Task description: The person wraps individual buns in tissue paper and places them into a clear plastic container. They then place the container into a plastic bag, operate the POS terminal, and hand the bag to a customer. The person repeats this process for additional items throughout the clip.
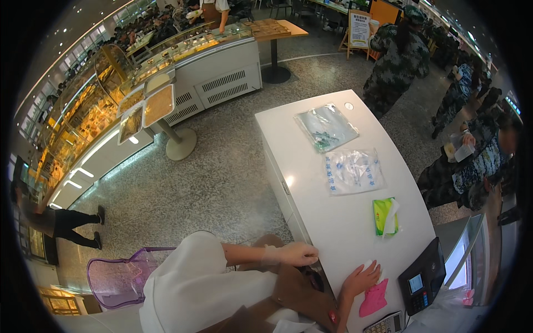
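My left hand (296, 254) wears a thin clear plastic glove. Its fingers are curled in at the near edge of the white counter (333, 216), and I see nothing in them. Palm down on the counter top, my right hand (361, 278) holds a small white piece, apparently a tissue (367, 264), under its fingers. A crumpled pink cloth (374, 297) lies beside the right hand. Farther along are a green soft pack of tissues (385, 217) with one tissue pulled out, a clear plastic bag with blue print (354, 171), and a packet of clear bags (327, 127).
A black card terminal (421, 277) and a calculator (385, 324) stand at the counter's right end. A purple transparent chair (114, 279) is behind me. Trays (159, 106) on a stand front a lit bakery case (79, 137). People in camouflage (397, 58) are beyond the counter.
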The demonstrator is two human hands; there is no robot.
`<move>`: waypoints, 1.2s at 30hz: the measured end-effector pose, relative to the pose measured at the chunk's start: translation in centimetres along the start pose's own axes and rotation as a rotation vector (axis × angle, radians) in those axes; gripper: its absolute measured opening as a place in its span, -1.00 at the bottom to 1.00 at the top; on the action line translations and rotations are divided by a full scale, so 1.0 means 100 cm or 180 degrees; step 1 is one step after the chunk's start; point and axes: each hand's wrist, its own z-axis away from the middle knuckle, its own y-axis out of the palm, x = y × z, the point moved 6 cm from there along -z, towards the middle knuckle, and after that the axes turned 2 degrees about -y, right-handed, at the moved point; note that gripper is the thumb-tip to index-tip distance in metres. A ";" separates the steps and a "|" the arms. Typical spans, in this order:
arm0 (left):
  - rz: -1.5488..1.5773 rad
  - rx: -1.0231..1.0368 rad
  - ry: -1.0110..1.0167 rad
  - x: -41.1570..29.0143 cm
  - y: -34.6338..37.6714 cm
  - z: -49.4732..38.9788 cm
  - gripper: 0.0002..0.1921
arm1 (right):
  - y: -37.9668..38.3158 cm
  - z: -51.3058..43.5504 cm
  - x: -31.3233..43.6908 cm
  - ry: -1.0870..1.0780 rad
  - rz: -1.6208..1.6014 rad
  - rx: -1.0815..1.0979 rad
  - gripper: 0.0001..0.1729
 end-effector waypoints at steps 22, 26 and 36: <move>-0.0018 -0.0001 0.0067 -0.026 -0.015 -0.060 -0.80 | -0.026 0.013 -0.017 0.0296 -0.0090 -0.0040 -0.34; -0.0001 0.0017 0.0011 -0.015 -0.011 -0.059 -0.81 | -0.027 0.014 -0.018 0.0286 -0.0328 -0.0179 -0.32; 0.0460 0.0168 -0.0646 -0.037 0.008 -0.079 -0.81 | -0.082 0.003 -0.030 0.0260 -0.0819 -0.0435 -0.52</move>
